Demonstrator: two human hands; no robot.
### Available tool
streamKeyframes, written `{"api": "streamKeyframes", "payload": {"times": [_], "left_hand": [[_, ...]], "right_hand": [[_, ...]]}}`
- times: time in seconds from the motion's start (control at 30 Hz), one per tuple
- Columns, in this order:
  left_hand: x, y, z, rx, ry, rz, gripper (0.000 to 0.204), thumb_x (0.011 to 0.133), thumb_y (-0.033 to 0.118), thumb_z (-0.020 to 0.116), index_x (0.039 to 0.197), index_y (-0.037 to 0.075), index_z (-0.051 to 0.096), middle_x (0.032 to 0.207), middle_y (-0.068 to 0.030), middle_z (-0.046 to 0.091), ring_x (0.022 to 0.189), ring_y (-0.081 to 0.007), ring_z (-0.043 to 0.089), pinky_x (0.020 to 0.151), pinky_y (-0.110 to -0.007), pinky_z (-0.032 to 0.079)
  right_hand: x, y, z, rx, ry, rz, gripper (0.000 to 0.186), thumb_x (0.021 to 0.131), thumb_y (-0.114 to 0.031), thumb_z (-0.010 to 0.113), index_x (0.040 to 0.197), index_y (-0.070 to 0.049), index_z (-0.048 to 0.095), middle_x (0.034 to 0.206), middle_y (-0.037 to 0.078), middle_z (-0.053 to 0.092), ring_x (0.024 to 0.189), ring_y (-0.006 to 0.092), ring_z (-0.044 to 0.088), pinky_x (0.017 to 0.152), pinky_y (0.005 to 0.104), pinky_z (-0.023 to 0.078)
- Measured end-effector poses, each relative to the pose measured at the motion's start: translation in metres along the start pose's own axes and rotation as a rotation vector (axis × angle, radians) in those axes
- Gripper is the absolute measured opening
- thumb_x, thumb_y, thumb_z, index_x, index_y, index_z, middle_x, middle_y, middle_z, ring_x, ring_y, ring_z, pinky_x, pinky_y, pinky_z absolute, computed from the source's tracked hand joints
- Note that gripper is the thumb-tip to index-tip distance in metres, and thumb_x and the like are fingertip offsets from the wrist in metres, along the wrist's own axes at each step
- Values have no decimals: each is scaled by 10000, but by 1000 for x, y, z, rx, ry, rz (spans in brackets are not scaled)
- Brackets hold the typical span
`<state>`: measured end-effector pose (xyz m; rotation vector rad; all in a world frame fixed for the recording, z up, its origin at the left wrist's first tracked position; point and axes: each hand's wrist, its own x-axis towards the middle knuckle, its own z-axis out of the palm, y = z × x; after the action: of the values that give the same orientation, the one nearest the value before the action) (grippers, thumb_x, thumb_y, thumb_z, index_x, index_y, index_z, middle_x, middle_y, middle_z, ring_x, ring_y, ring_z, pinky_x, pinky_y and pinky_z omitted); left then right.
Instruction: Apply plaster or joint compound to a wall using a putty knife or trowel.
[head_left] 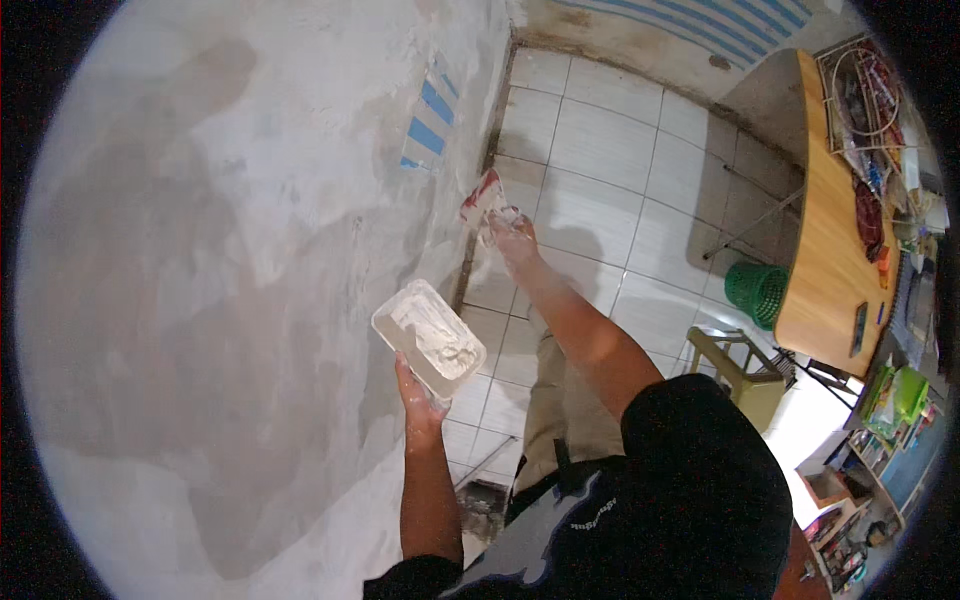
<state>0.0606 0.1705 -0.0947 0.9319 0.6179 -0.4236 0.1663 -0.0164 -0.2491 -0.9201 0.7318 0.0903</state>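
My left hand [420, 395] is closed round a white rectangular container [430, 340] of pale, creamy paste, held up beside the plastered wall [240, 300]. My right hand [515, 240] grips a flat scraper [480, 200] with a red-and-white, paste-smeared surface, close to the foot of the wall as seen from above. Pale paste coats the fingers of that hand. A patch of blue-and-white striped covering [428, 120] shows on the wall beyond the scraper.
White floor tiles [590, 210] run along the wall. To the right stand a wooden table [820, 300] with items on it, a green basket [750, 295], an olive stool [735, 365] and cluttered shelving [900, 440]. A striped wall [680, 30] closes the far end.
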Motion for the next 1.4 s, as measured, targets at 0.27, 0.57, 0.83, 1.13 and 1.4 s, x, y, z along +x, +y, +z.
{"api": "streamKeyframes", "payload": {"times": [0.27, 0.57, 0.83, 1.13, 1.4], "left_hand": [[12, -25, 12, 174, 24, 15, 724, 874, 558, 437, 1425, 125, 255, 1413, -104, 339, 1252, -313, 392, 1022, -491, 361], [0, -3, -40, 94, 117, 10, 726, 861, 588, 431, 1419, 148, 284, 1423, -96, 328, 1257, -317, 383, 1015, -519, 351], [3, -9, -49, 62, 118, -2, 662, 902, 513, 410, 1403, 102, 274, 1358, -116, 406, 1204, -315, 440, 1002, -488, 375], [22, -31, -16, 112, 102, -7, 658, 896, 528, 402, 1400, 115, 307, 1376, -95, 390, 1213, -310, 431, 994, -511, 381], [16, -20, -27, 98, 8, 47, 671, 900, 555, 345, 1440, 172, 232, 1441, -77, 296, 1285, -312, 343, 1037, -518, 320]], "right_hand": [[143, 105, 32, 978, -86, -198, 265, 898, -292, 473, 1002, -75, 582, 833, 50, 593, 686, 178, 581, 511, 319, 468], [27, 123, 62, -382, -232, -314, 219, 885, -58, 473, 1067, 12, 574, 949, 68, 621, 847, 155, 579, 723, 269, 471], [145, 162, 30, 1111, -272, 23, 276, 834, -234, 553, 1022, -34, 575, 803, 46, 594, 732, 188, 583, 601, 306, 471], [206, 143, 18, 518, -306, -409, 215, 847, -262, 552, 974, -96, 606, 872, 79, 621, 743, 179, 591, 642, 300, 483], [37, 95, 44, -480, -218, -921, 231, 857, -150, 584, 1054, -30, 562, 911, 149, 633, 844, 319, 623, 742, 390, 494]]}}
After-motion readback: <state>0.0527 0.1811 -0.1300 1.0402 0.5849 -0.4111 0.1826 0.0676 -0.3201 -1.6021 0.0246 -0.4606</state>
